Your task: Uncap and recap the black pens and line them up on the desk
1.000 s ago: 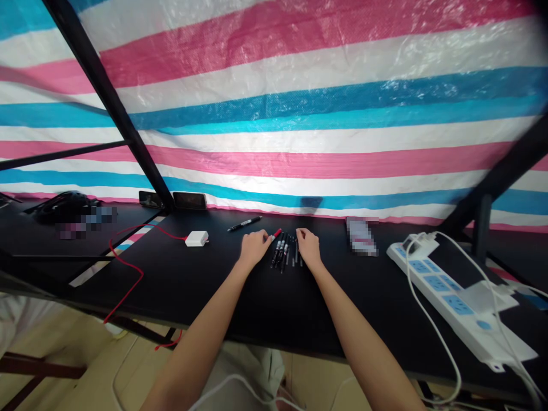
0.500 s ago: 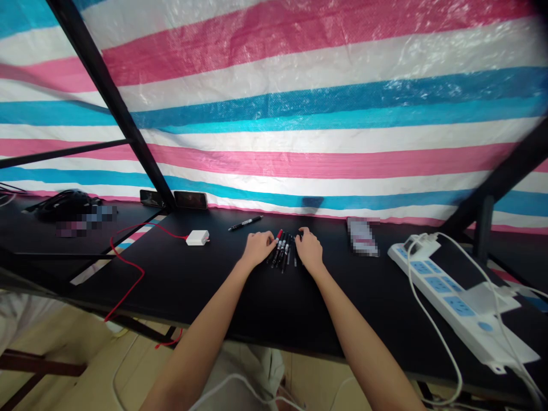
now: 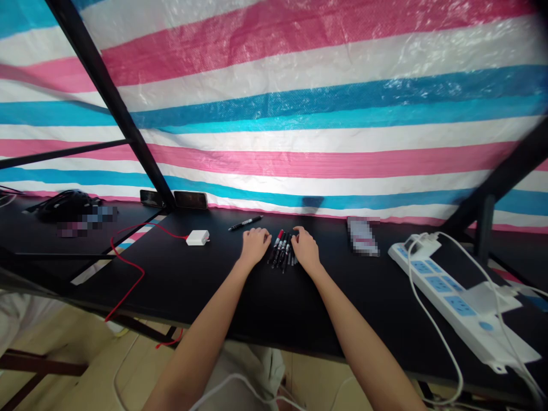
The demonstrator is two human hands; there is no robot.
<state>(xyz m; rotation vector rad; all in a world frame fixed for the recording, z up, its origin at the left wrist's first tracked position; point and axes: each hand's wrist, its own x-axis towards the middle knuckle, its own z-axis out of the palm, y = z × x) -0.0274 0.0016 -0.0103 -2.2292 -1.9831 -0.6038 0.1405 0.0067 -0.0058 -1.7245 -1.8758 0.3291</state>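
A loose bunch of black pens and markers, one with a red cap, lies on the black table between my two hands. On its left side my left hand rests palm down, open, with its fingers bent forward and nothing in them. My right hand is open along the right side of the bunch, its fingers against or very near the outermost pens; exact contact is hard to make out. A single black pen lies apart, beyond my left hand.
A white charger with a red cable sits at left. Two phones lean by the frame post. A blurred packet and a white power strip with cables are at right. Striped sheeting hangs behind the table.
My left hand has drawn slightly left, off the bunch. My right hand has shifted a little left, closer to the pens, and the rightmost ones sit nearer the others.
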